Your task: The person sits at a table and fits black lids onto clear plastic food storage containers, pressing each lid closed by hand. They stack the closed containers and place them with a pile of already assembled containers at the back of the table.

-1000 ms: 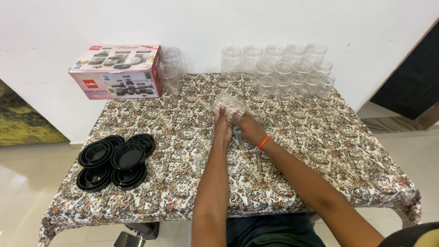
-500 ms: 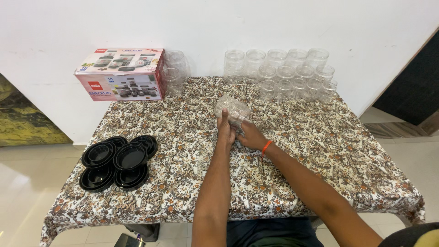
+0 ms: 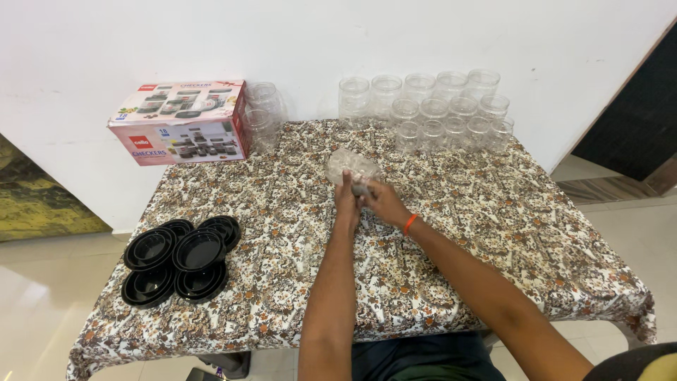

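Clear jar [image 3: 350, 166] pinched between both hands' grip, over floral-clothed table [image 3: 493, 233] (white wall behind, pale tiled floor).

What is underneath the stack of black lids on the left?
The black lids rest directly on the floral tablecloth, which hangs over the edges. The table surface beneath the cloth is covered, so it cannot be seen.

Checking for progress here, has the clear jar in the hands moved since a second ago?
No. The clear jar sits in the same spot against the row of empty jars behind it.
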